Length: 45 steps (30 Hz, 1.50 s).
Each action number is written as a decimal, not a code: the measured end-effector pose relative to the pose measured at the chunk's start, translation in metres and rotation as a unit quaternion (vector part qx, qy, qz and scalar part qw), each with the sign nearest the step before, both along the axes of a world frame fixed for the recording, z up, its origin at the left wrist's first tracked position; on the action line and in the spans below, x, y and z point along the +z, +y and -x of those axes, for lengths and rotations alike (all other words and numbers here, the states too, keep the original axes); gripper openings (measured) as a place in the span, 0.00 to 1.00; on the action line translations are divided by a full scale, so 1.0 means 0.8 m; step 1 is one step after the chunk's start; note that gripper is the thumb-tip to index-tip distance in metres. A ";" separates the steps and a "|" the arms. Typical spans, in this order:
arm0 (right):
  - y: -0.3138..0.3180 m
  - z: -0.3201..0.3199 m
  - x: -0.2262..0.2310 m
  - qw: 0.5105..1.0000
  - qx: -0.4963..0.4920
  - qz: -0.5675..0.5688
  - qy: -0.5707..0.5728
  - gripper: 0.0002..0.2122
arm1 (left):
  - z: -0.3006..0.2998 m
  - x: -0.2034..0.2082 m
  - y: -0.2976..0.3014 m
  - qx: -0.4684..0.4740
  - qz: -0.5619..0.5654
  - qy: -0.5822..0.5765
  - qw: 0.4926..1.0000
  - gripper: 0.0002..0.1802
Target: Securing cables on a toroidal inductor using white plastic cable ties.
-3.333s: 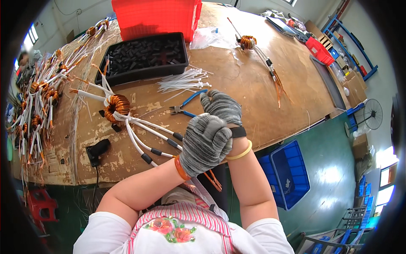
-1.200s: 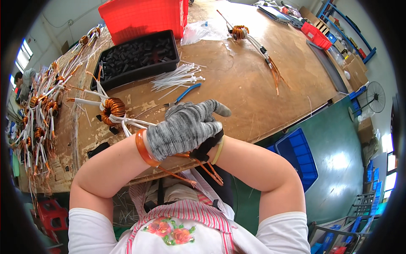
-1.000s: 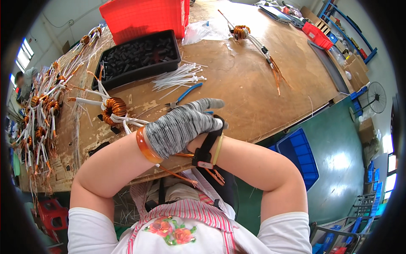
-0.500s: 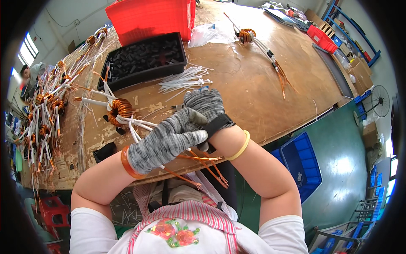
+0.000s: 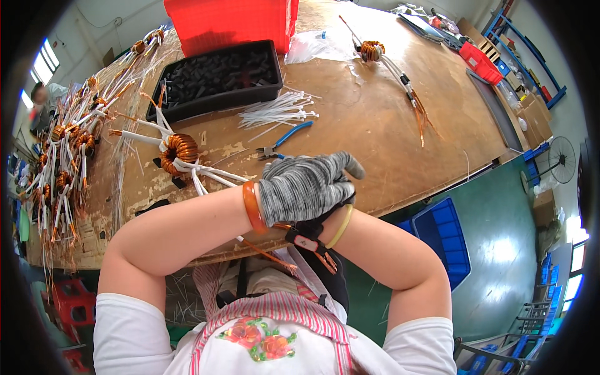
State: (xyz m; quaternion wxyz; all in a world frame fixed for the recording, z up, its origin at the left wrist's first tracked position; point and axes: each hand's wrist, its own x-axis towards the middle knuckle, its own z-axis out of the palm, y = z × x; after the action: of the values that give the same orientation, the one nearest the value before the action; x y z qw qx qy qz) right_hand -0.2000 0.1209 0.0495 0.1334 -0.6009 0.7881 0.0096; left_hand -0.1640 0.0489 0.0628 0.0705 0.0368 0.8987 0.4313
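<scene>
My left hand [image 5: 306, 187], in a grey knit glove, lies across my right wrist with its fingers curled at a black wrist strap [image 5: 319, 222]. One gloved finger sticks out to the right. A loose end of the strap with a small pinkish tag hangs below. My right hand is hidden beneath the left one, so its fingers do not show. Left of my hands lies a copper-wound ring coil [image 5: 180, 153]; its white-sleeved leads run under my left forearm, and bare copper ends [image 5: 275, 257] emerge near the table edge. Blue-handled cutting pliers [image 5: 290, 134] rest just beyond my hands.
White cable ties [image 5: 278, 109] lie by a black tray [image 5: 215, 98] of short black pieces, before a red crate [image 5: 231, 22]. Many coils [image 5: 69, 144] heap at the left; another coil [image 5: 372, 51] lies far right. A blue bin [image 5: 440, 240] stands on the floor.
My left hand has slid right over my right hand, covering it. The right hand has drawn nearer to me, uncovering the pliers. The strap end with the tag now shows.
</scene>
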 end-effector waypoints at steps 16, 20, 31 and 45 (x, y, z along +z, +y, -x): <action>-0.005 0.102 -0.027 0.967 -0.181 0.158 -0.090 0.16 | -0.047 0.031 -0.032 0.082 0.152 0.463 0.870 0.20; -0.003 0.098 -0.011 0.817 -0.305 0.350 -0.342 0.16 | -0.074 -0.046 0.008 0.145 -0.030 0.334 0.931 0.38; -0.001 0.074 -0.005 0.586 -0.288 0.530 -0.541 0.19 | -0.078 -0.049 0.039 0.149 -0.529 -0.003 0.835 0.25; 0.008 0.088 -0.033 0.356 -0.326 0.471 -0.738 0.21 | -0.078 -0.038 0.034 0.111 -0.316 0.046 0.941 0.32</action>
State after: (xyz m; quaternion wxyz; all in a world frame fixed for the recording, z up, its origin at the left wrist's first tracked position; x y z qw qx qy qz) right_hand -0.2702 0.1276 0.0234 0.3498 -0.0275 0.3825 -0.8547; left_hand -0.1014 0.0763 0.0326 -0.0343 -0.0227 0.7166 0.6962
